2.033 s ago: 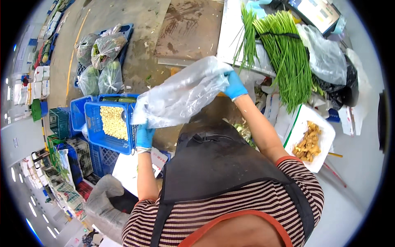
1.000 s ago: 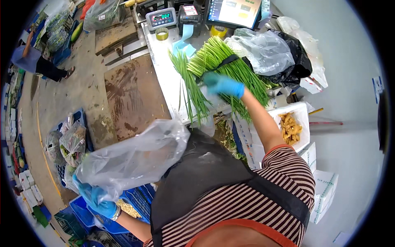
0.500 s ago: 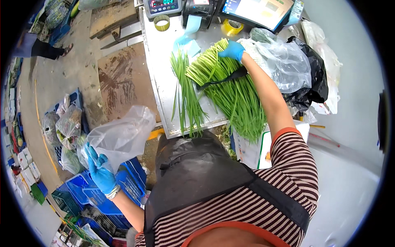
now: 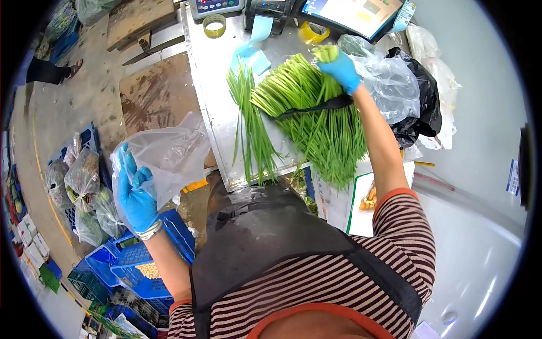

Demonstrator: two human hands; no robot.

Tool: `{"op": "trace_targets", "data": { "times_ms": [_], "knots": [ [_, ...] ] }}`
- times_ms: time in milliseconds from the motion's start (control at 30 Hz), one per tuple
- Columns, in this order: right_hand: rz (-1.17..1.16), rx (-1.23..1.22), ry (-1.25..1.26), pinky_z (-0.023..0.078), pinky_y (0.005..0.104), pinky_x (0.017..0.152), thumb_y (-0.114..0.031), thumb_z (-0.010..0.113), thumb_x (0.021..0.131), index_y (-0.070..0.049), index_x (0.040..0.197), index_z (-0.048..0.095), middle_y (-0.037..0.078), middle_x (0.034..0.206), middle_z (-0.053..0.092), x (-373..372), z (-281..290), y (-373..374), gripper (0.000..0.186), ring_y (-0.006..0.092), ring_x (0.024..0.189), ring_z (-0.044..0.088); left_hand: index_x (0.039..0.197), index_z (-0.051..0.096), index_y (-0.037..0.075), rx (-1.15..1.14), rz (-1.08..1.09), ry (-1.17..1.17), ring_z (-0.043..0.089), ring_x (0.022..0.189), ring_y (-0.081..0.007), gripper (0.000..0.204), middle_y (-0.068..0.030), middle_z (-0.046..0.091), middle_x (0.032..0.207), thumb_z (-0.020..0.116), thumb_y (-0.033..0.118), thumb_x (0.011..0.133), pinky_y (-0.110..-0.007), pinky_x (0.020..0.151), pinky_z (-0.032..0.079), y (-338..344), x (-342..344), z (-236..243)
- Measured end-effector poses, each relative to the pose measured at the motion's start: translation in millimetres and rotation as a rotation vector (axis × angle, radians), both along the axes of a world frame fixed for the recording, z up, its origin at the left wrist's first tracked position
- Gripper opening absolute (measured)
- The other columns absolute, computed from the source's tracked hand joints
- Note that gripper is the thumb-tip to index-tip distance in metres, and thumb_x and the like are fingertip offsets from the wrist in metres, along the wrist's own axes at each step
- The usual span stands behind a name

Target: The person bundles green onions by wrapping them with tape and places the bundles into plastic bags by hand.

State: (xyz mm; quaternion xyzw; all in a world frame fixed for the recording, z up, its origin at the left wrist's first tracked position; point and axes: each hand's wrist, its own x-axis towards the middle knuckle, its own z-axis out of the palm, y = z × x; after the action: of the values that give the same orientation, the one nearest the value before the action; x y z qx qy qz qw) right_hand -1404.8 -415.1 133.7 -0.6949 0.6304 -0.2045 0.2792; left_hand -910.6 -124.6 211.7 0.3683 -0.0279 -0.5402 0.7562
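My right hand (image 4: 341, 69), in a blue glove, is closed round a bunch of green chives (image 4: 326, 54), its cut ends sticking up past the fingers. Beneath it lies the big pile of chives (image 4: 288, 85), crossed by a black band (image 4: 316, 107). A smaller loose bunch of chives (image 4: 251, 118) lies to the left on the metal table (image 4: 212, 73). Off the table at the left, my gloved left hand (image 4: 136, 192) holds up a clear plastic bag (image 4: 175, 150), its fingers pointing upward against the film. Part of that grip is hidden by the bag.
Along the table's far side are a scale (image 4: 217, 7), tape rolls (image 4: 214, 26), a label printer (image 4: 268, 11) and a screen (image 4: 353, 14). Clear and black bags (image 4: 395, 96) crowd the right. Blue crates (image 4: 135, 260) and bagged vegetables (image 4: 84, 178) stand at the lower left.
My right hand has gathered a bunch of chives and shifted slightly right, lifting its cut ends above the pile. My left hand has risen with the plastic bag.
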Motion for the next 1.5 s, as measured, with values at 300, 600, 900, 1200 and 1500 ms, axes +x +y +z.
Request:
{"op": "trace_targets", "data": {
  "times_ms": [300,600,900,1200,1500],
  "knots": [
    [-0.135,-0.123,-0.402,0.047,0.0264,0.083,-0.016,0.073,0.082,-0.002,0.118,0.059,0.002,0.105,0.064,-82,123,47,0.041,0.0110,0.092,0.058,0.146,0.028,0.000,-0.027,-0.111,0.017,0.044,0.069,-0.0089,0.054,-0.0100,0.039,0.148,0.047,0.011,0.096,-0.026,0.083,0.042,-27,21,-15],
    [-0.158,-0.205,-0.850,0.053,0.0306,0.082,-0.016,0.068,0.082,-0.001,0.121,0.055,0.008,0.107,0.064,-113,202,77,0.044,0.0177,0.092,0.064,0.140,0.041,0.007,0.077,-0.377,-0.831,0.058,0.097,-0.0136,0.054,-0.0097,0.059,0.126,0.058,0.026,0.093,-0.025,0.078,0.048,-81,-128,39],
    [0.171,0.032,-0.612,0.044,0.0321,0.097,-0.015,0.076,0.072,0.002,0.132,0.045,0.008,0.122,0.058,19,182,111,0.070,0.0169,0.110,0.056,0.133,0.046,0.003,-0.137,-0.335,-0.693,0.060,0.079,-0.0222,0.039,-0.0176,0.064,0.111,0.042,0.025,0.100,-0.033,0.066,0.049,-169,-357,-2],
    [0.111,0.048,-0.613,0.045,0.0281,0.096,-0.008,0.080,0.070,-0.004,0.139,0.043,0.006,0.120,0.059,54,176,125,0.079,0.0107,0.107,0.055,0.122,0.052,0.001,-0.149,-0.283,0.336,0.059,0.099,-0.0147,0.037,-0.0056,0.060,0.110,0.044,0.031,0.101,-0.028,0.090,0.048,-164,-365,15],
    [0.144,0.026,-0.546,0.049,0.0295,0.090,-0.015,0.072,0.080,-0.001,0.114,0.057,0.008,0.105,0.066,43,245,116,0.040,0.0147,0.099,0.061,0.120,0.060,0.010,-0.091,-0.553,-1.144,0.053,0.063,-0.0082,0.035,-0.0020,0.062,0.100,0.061,0.022,0.088,-0.020,0.055,0.044,-172,-94,80]
  ]
}}
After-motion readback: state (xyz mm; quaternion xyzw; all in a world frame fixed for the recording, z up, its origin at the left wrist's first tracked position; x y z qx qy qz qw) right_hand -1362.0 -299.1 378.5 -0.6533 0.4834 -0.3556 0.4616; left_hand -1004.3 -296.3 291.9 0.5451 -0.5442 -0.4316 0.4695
